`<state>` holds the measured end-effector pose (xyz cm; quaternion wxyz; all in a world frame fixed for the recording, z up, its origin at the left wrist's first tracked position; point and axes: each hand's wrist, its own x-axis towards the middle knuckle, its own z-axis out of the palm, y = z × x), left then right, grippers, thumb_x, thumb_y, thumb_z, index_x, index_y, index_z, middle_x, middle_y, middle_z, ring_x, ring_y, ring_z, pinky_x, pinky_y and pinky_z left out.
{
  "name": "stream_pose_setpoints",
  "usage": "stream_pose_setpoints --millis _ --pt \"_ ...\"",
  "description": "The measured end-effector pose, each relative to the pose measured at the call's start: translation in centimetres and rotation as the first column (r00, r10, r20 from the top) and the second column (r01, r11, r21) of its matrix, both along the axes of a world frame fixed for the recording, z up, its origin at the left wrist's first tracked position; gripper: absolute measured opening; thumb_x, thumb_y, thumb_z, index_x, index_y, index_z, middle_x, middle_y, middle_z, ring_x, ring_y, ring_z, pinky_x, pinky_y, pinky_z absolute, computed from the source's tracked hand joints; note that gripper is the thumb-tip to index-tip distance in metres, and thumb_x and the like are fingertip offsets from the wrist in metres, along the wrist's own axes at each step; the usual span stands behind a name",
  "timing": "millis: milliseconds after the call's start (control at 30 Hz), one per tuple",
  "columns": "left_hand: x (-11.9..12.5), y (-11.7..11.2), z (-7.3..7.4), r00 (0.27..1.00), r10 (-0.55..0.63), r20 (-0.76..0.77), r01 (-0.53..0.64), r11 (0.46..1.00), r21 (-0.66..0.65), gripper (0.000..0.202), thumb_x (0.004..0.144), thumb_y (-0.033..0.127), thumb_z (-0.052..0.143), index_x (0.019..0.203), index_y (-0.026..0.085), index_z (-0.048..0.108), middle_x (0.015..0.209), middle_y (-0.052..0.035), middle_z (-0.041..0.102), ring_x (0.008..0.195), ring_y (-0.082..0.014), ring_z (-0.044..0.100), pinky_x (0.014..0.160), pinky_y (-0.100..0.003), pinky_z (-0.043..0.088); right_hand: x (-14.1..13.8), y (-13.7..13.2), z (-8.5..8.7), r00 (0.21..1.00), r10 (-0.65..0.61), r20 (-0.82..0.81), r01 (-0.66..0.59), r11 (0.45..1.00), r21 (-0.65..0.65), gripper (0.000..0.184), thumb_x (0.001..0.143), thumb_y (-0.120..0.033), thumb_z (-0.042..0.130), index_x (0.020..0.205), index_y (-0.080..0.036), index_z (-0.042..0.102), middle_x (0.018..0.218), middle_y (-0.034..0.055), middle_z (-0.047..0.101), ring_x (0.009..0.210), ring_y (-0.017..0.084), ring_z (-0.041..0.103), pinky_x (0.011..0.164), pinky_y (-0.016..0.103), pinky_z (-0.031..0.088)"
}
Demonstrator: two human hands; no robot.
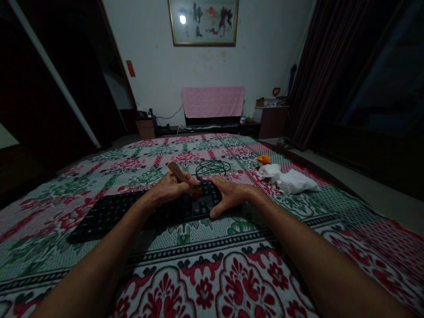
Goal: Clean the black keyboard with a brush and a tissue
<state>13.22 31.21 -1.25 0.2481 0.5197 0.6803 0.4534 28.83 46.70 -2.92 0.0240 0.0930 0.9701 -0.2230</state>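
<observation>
A black keyboard (112, 212) is laid on the bedspread (185, 282), well inside the left and right edges of the bed. It is long and flat, of dark plastic, with small square keys in rows. A brush (179, 172) with a smooth, flattened wooden handle is held in the left hand (170, 187); the fingers are closed narrowly around the handle, which is tilted, and the reddish-brown bristles are set on the keys toward the right end. Across this right end the right hand (229, 194) is placed, its thumb at the near edge and its fingers at the far edge, spread wide.

Just beyond the keyboard, a thin black cable (213, 161) is coiled in loose oval loops. Near the right edge of the bed, a soft, crumpled white bundle (293, 181) is seen, and behind it an orange ruffled object (264, 158), whose material cannot be told. The bedspread is covered by a woven-looking pattern of red and green flowers, lattice and dark bands.
</observation>
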Motion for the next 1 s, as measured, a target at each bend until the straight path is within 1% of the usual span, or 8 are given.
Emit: stream_pose_setpoints --millis 233,400,533,633,700,833,900,1000 --pt "0.6 -0.1 0.8 0.996 -0.028 -0.088 0.020 0.996 -0.086 0.018 0.057 0.025 0.054 0.070 0.016 0.060 0.075 -0.0037 0.066 0.074 -0.0187 0.061 0.066 -0.028 0.048 -0.2 0.5 -0.3 1.000 0.021 -0.018 -0.020 1.000 0.023 0.103 0.037 -0.067 0.077 0.120 -0.017 0.043 0.118 0.0108 0.044 0.118 0.034 0.035 0.101 0.052 0.032" --pt "1.2 -0.2 1.4 1.000 -0.011 -0.026 0.009 0.996 -0.089 0.020 0.056 0.025 0.056 0.073 0.015 0.058 0.075 -0.0034 0.065 0.070 -0.0168 0.059 0.062 -0.026 0.045 -0.1 0.1 0.7 0.999 0.025 0.041 -0.026 0.999 0.025 0.103 0.036 -0.061 0.080 0.122 -0.016 0.043 0.121 0.0117 0.044 0.120 0.035 0.036 0.103 0.051 0.031" --pt "1.2 -0.4 1.3 0.994 -0.112 -0.006 0.109 0.978 -0.176 0.017 0.058 0.023 0.055 0.074 0.016 0.059 0.064 0.0002 0.060 0.059 -0.0128 0.053 0.053 -0.023 0.040 -0.1 0.3 0.6 0.998 0.009 0.057 -0.011 0.999 0.031 0.109 0.032 -0.061 0.081 0.125 -0.016 0.042 0.124 0.0123 0.042 0.123 0.036 0.033 0.104 0.052 0.029" --pt "1.0 -0.8 1.7 0.981 -0.192 -0.002 0.185 0.950 -0.251 0.015 0.060 0.024 0.055 0.073 0.017 0.059 0.059 0.0018 0.056 0.053 -0.0111 0.049 0.050 -0.023 0.037 -0.1 0.5 0.3 0.999 0.015 0.050 -0.016 1.000 0.012 0.115 0.031 -0.060 0.081 0.128 -0.017 0.039 0.127 0.0127 0.041 0.126 0.037 0.030 0.105 0.052 0.028" --pt "0.8 -1.0 2.1 0.982 -0.189 0.009 0.185 0.944 -0.273 0.014 0.060 0.024 0.055 0.072 0.017 0.059 0.058 0.0016 0.056 0.052 -0.0112 0.049 0.050 -0.023 0.038 0.0 0.6 0.3 0.998 0.012 0.060 -0.013 1.000 0.016 0.119 0.031 -0.059 0.082 0.132 -0.019 0.035 0.133 0.0129 0.037 0.129 0.038 0.026 0.106 0.052 0.025" --pt "0.9 -1.0 2.2 0.994 -0.111 0.020 0.113 0.973 -0.202 0.014 0.060 0.027 0.057 0.071 0.017 0.058 0.064 0.0007 0.059 0.056 -0.0116 0.051 0.052 -0.023 0.040 0.3 0.4 0.7 0.993 -0.005 0.116 0.000 0.999 0.049 0.127 0.031 -0.058 0.082 0.139 -0.019 0.026 0.143 0.0147 0.025 0.135 0.039 0.012 0.109 0.053 0.019" --pt "1.0 -1.0 2.2 0.991 -0.133 0.033 0.137 0.969 -0.207 0.014 0.060 0.028 0.058 0.070 0.017 0.058 0.064 0.0006 0.059 0.056 -0.0115 0.052 0.053 -0.023 0.041 0.4 0.3 0.7 0.993 0.006 0.119 -0.012 0.999 0.051 0.128 0.033 -0.057 0.082 0.140 -0.017 0.024 0.144 0.0158 0.024 0.136 0.039 0.011 0.110 0.052 0.016" --pt "1.1 -1.2 2.5 0.979 -0.190 0.073 0.203 0.941 -0.269 0.015 0.060 0.030 0.059 0.068 0.017 0.058 0.063 0.0002 0.059 0.055 -0.0117 0.053 0.055 -0.024 0.042 0.4 0.2 0.3 0.998 0.026 0.065 -0.028 0.999 0.029 0.123 0.037 -0.055 0.081 0.140 -0.018 0.025 0.144 0.0150 0.026 0.136 0.037 0.013 0.110 0.051 0.016"
